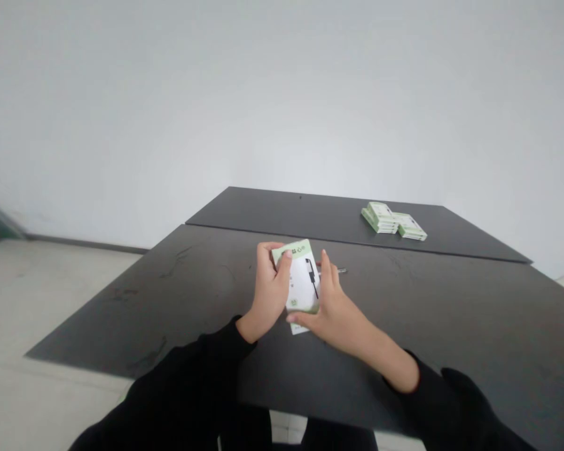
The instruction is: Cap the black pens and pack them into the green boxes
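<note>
A flat white and green cardboard box [299,279], printed with a black cable-like device, is held tilted above the near table. My left hand [270,282] grips its left side, with the thumb across the front near the top. At the lower right corner is my right hand [333,307], its thumb along the bottom end and its fingers at the right edge. A white piece [299,329], a flap or a paper, sticks out below the box; which one I cannot tell. Behind my right fingers lies a thin silvery object [342,270], partly hidden.
Two dark tables [427,300] stand end to end, with a narrow seam between them. On the far one, at the right, sit stacks of similar green and white boxes [380,219], with more boxes [411,227] beside them. A pale wall [282,94] rises behind.
</note>
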### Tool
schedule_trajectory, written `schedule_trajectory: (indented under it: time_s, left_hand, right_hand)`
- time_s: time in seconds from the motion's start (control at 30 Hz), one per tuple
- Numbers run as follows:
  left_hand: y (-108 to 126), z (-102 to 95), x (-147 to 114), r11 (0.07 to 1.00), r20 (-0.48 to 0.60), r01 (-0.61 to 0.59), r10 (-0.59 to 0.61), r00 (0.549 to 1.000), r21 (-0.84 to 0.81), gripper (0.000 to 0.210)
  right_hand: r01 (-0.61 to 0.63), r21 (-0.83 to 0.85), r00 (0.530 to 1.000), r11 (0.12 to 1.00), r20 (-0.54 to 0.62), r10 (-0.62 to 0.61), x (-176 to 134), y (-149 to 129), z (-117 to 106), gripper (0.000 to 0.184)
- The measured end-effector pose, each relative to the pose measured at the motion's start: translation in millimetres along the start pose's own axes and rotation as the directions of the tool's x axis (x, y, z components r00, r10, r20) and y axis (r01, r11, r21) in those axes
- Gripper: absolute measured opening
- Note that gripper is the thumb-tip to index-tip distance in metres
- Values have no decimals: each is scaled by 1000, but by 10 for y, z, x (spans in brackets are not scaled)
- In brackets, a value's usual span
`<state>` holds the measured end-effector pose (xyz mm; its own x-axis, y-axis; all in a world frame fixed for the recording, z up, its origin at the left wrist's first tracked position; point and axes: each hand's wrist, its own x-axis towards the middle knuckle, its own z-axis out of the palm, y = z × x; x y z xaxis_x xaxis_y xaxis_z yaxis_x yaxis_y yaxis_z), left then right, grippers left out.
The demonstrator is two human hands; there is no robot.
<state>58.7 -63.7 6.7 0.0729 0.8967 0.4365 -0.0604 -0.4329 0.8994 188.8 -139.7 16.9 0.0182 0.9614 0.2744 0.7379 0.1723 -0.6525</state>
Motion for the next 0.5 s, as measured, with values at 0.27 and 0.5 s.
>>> schedule_trajectory:
  time_s: [0.27, 0.5]
  left_hand:
    - [133, 146, -299, 994, 260, 10, 19, 965, -110, 26]
    - [-62, -234, -207, 982, 344, 103, -153, 927, 159, 23]
  right_hand:
    - [73, -63, 990, 995, -118, -80, -26, 82, -157, 96]
    - [-315, -391, 927, 865, -321, 193, 835, 1124, -1567, 63]
